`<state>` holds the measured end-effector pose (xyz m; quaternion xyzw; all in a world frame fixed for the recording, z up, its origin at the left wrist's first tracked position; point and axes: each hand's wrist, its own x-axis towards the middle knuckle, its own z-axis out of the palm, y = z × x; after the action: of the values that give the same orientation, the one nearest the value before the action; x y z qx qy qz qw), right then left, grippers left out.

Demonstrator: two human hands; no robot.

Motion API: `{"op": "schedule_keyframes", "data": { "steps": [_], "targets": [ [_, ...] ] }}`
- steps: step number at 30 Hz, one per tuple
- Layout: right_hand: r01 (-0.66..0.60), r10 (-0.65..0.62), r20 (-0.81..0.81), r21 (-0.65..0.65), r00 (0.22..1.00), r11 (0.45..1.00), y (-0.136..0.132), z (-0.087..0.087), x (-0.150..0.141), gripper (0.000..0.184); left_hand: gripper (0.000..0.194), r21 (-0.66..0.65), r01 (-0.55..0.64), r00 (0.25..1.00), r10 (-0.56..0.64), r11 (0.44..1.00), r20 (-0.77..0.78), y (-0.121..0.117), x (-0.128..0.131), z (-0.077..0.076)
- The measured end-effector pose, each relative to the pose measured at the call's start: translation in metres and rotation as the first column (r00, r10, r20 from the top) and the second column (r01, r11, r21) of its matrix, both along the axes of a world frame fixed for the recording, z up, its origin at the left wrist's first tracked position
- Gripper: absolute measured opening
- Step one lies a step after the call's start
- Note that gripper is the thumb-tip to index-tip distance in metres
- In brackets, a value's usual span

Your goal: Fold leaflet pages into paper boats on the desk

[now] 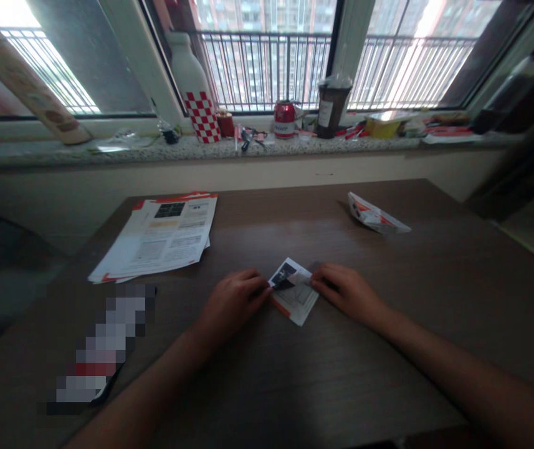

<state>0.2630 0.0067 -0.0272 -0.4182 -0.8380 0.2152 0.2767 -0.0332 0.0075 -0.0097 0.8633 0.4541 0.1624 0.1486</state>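
Observation:
A small folded sheet of printed paper lies on the brown table, turned so that it looks like a diamond. It shows a dark picture, lines of print and an orange edge. My left hand pinches its left corner between thumb and fingers. At the opposite corner, my right hand grips the paper in the same way. Both hands rest low over the tabletop.
A stack of printed sheets lies at the table's back left, with a pixelated slim object nearer me. Another folded paper stands at the back right. The windowsill bears a checkered bottle, a red can and a dark cup.

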Motion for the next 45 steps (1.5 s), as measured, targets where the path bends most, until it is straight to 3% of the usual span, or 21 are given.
{"op": "schedule_keyframes", "data": {
  "steps": [8,17,22,27,31,37,42,45],
  "targets": [
    [0.105,-0.104,0.01,-0.041,0.994,0.994,0.008,0.0,-0.006,0.013,0.011,-0.072,-0.098,0.991,0.103,0.993,0.081,0.003,0.005,-0.001],
    [0.103,-0.1,0.091,-0.035,0.991,0.994,0.024,0.004,-0.011,0.012,0.013,-0.152,-0.15,0.979,0.168,0.977,0.112,0.005,0.011,-0.002],
    [0.118,-0.114,0.117,-0.034,0.987,0.992,0.028,0.006,-0.015,0.01,0.011,-0.107,-0.169,0.976,0.182,0.98,0.122,0.005,0.012,-0.007],
    [0.141,-0.134,0.156,-0.033,0.979,0.989,0.03,0.004,-0.018,0.005,0.027,0.015,-0.112,0.986,0.109,0.994,0.129,0.004,0.014,-0.014],
    [0.156,-0.151,0.195,-0.008,0.969,0.988,0.029,0.003,-0.019,0.006,0.03,0.082,-0.053,0.997,0.048,0.995,0.064,0.004,0.016,-0.015],
    [0.102,-0.102,0.171,0.009,0.98,0.995,0.034,0.002,-0.018,0.014,0.035,0.079,-0.013,1.0,0.012,0.997,0.016,0.005,0.019,-0.011],
    [0.029,-0.04,0.15,0.079,0.988,0.996,0.043,-0.005,-0.021,0.037,0.035,0.083,0.011,0.999,-0.014,0.996,0.03,0.006,0.017,-0.012],
    [-0.013,0.002,0.145,0.07,0.989,0.997,0.045,-0.008,-0.024,0.037,0.032,0.077,0.019,0.997,-0.024,0.997,0.068,0.007,0.015,-0.013]
  ]
}}
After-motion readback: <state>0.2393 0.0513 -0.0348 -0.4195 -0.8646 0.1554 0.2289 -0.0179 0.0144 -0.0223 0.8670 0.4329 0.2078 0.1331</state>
